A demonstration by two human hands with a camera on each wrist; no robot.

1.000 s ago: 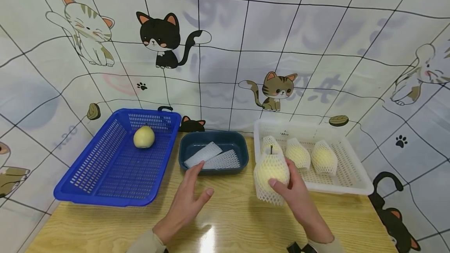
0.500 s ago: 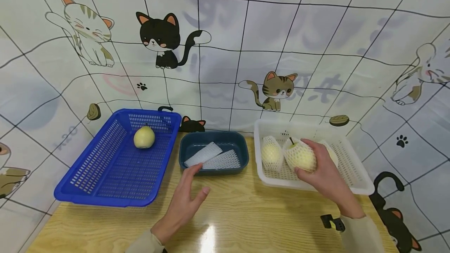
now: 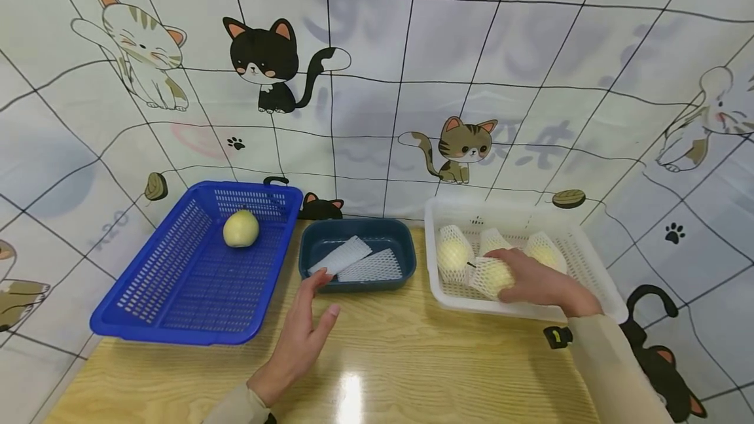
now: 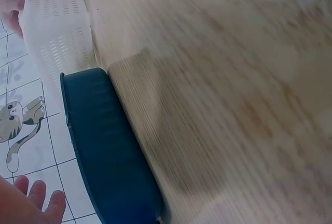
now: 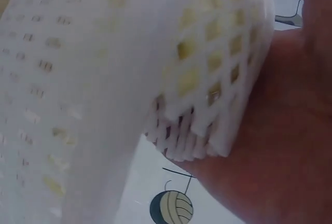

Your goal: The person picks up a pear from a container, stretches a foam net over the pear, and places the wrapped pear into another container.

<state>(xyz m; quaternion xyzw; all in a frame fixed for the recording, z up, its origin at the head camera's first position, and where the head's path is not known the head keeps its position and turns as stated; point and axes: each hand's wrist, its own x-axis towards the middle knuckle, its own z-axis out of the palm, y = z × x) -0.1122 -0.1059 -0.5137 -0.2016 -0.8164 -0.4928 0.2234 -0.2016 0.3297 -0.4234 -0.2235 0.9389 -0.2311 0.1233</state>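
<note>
My right hand (image 3: pixel 533 280) grips a pale yellow pear (image 3: pixel 492 278) in a white foam net, low in the front of the white basket (image 3: pixel 471 303). The pear lies tilted, its dark stem pointing left. Around it in that basket sit several other netted pears, one of them a pear (image 3: pixel 454 257) at the left end. In the right wrist view the foam net (image 5: pixel 212 53) presses against my palm behind the basket wall. My left hand (image 3: pixel 294 342) hovers, fingers extended and holding nothing, at the front of a teal dish (image 3: pixel 408 247). Two flat foam nets (image 3: pixel 372 265) lie in that dish.
A blue basket (image 3: pixel 200 300) stands on the left with one bare pear (image 3: pixel 240 228) inside. The wooden table (image 3: pixel 412 365) runs along the front. Behind the containers rises a cat-patterned wall covering (image 3: pixel 377 103).
My right hand has carried the netted pear rightward from in front of the white basket and lowered it into the basket. The left hand has shifted slightly left.
</note>
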